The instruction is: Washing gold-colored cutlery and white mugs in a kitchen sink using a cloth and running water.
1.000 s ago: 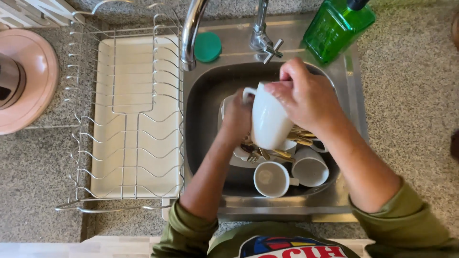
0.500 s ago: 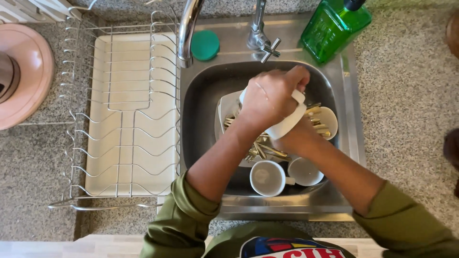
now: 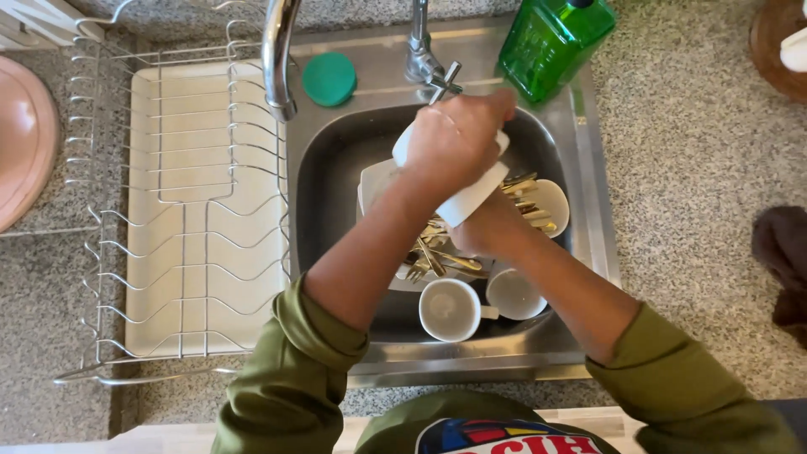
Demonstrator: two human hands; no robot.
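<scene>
Over the stainless steel sink (image 3: 588, 252), the left hand (image 3: 458, 139) wraps its fingers around the upper part of a white ceramic mug (image 3: 471, 197), which is held tilted above the basin. The right hand (image 3: 487, 231) is beneath the mug, mostly hidden; whether its fingers grip it cannot be told. In the sink lie gold-coloured cutlery (image 3: 441, 256) and two more white mugs (image 3: 451, 309). A green plastic soap bottle (image 3: 555, 42) stands at the sink's far rim, and a wire dish rack (image 3: 185, 219) sits left of the sink.
</scene>
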